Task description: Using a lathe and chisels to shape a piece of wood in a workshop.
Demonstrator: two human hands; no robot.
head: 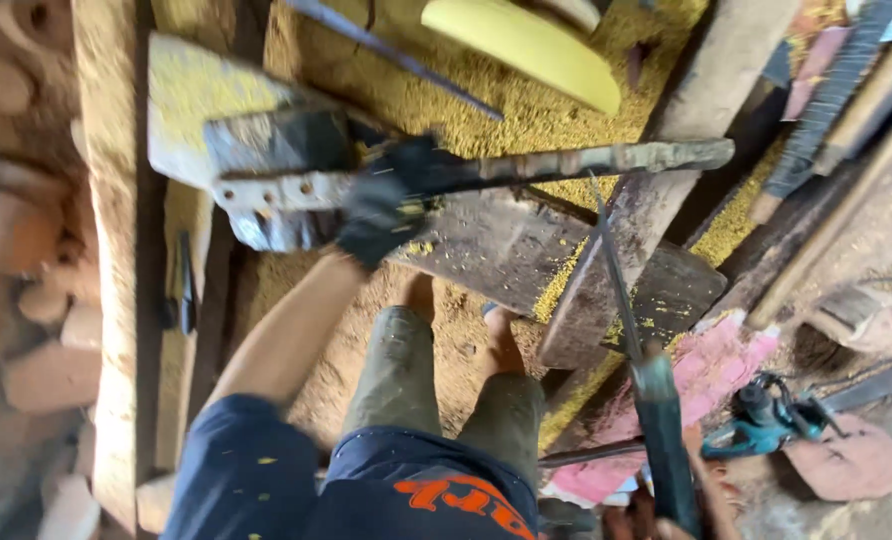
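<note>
Yellow sawdust [526,110] covers the floor around a dark wooden block [526,255]. Across the block lies a long adze [386,180], its broad blade at the left. The left hand [381,205], in a black glove, has its grip wrapped tight round the handle. Right hand is out of view.
</note>
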